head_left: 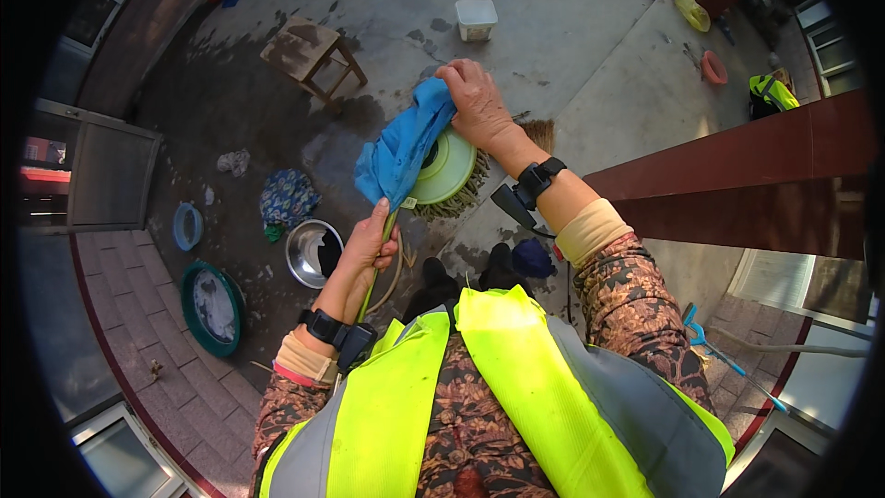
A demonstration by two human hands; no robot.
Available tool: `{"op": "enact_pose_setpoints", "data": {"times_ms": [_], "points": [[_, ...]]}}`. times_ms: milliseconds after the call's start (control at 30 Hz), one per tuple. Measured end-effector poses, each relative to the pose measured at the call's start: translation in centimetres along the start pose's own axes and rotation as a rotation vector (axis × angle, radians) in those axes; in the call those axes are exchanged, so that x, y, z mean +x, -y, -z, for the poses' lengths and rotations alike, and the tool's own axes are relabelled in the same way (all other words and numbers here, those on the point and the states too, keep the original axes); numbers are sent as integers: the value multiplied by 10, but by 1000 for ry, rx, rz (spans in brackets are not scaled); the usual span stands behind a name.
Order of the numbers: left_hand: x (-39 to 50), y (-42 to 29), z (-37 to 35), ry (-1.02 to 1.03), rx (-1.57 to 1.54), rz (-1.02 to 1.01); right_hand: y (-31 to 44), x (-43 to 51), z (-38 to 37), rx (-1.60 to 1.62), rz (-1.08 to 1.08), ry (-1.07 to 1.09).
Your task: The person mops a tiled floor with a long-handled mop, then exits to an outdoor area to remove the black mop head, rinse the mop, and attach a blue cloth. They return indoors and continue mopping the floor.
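My left hand (pixel 373 242) is wrapped around the thin green handle (pixel 370 283) of a mop, with the thumb laid along it. A blue cloth (pixel 408 142) hangs from the fingers of my right hand (pixel 476 102). The cloth drapes over one side of the mop's round light-green plate (pixel 453 169) and reaches down to the handle just above my left hand. Grey-green mop strands (pixel 476 195) stick out beyond the plate's edge. Part of the plate and the upper handle are hidden under the cloth.
To the left are a wooden stool (pixel 302 48), a steel basin (pixel 297 263) holding dark cloth, a green tub (pixel 238 321), a blue basin (pixel 187 227) and a patterned cloth (pixel 294 197). A white plastic container (pixel 476 19) stands ahead. On the right is a red-brown column (pixel 733 187).
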State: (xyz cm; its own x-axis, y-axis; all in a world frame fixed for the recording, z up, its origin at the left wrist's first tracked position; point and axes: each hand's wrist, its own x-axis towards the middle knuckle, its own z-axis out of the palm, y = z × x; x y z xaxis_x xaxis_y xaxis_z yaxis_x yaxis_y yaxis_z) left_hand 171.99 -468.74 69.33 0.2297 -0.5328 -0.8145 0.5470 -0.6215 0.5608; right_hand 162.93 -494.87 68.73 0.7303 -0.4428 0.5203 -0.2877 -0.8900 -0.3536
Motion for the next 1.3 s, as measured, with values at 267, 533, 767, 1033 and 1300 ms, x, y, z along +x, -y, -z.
{"op": "enact_pose_setpoints", "data": {"times_ms": [267, 533, 767, 1033, 1300], "points": [[1, -3, 2, -46, -114, 26, -42, -38, -19, 353, -246, 182], [20, -18, 2, 25, -144, 35, 45, -141, -47, 544, -556, 66], [60, -34, -9, -25, -308, 28, 119, -149, -70, 570, -534, -1], [108, -47, 6, -247, -459, -289, 161, -128, -49, 773, -365, 285], [108, -57, 24, -283, -563, -327, 158, -86, -57, 2409, -1492, 471]]}}
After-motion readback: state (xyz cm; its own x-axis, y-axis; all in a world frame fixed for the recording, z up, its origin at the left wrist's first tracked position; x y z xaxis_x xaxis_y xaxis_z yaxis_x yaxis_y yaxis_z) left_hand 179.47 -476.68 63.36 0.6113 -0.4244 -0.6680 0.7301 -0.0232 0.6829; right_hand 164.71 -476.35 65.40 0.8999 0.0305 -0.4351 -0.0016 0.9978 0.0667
